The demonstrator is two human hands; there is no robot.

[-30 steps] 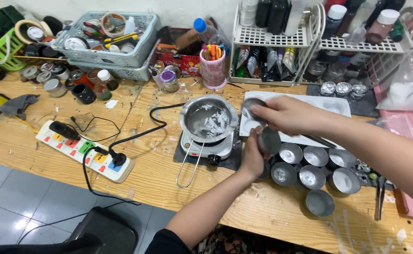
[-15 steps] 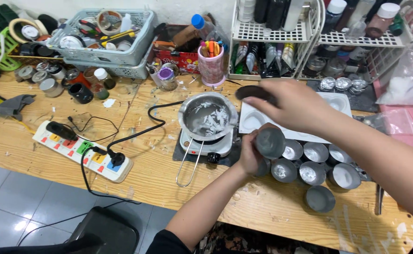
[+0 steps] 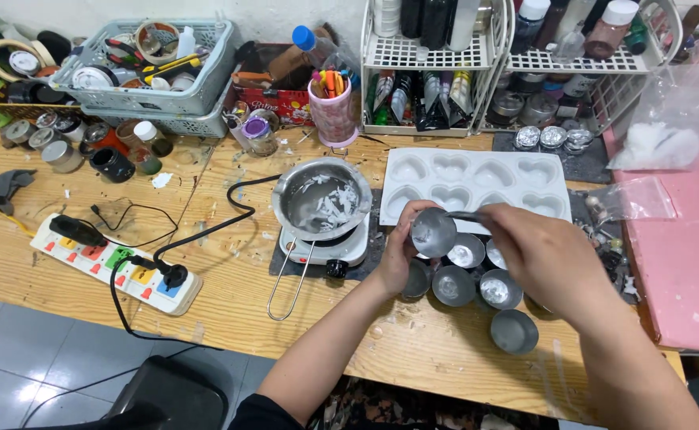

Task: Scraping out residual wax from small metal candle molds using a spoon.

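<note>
1. Head view, your hands: your left hand point(image 3: 401, 259) holds one small round metal tin point(image 3: 433, 232), tilted, over the counter point(image 3: 230, 279) just in front of the white mould point(image 3: 477, 187). Its fingers point(image 3: 407, 219) are closed around the tin's side.
2. Your right hand point(image 3: 540, 255) comes from the right, and its fingers are pinched together on a thin dark tool point(image 3: 465, 216) that reaches to the tin. What kind of tool it is, you cannot tell.
3. Count of tins: beside the held one, you see about six more small tins point(image 3: 454, 285) in a close group under your hands. One of them point(image 3: 514, 331) stands a little apart, nearest to the front edge of the counter. Some are partly hidden by your hands, so the count is not sure.
4. The white mould has eight heart-shaped hollows, in two rows of four.
5. One metal pot point(image 3: 321, 199) with white flakes inside sits on one small hot plate point(image 3: 325, 247), just left of your left hand. Its wire handle points to the front edge.
6. One power strip point(image 3: 114, 267) lies far left, with two plugs in it and their black cables across the wood.
7. Room: the counter is open in front of the pot and between the strip and the hot plate. At the right, a pink board point(image 3: 684, 255) lies close to the tins. The back is crowded by two grey baskets point(image 3: 146, 68) and two white wire racks point(image 3: 437, 56).
</note>
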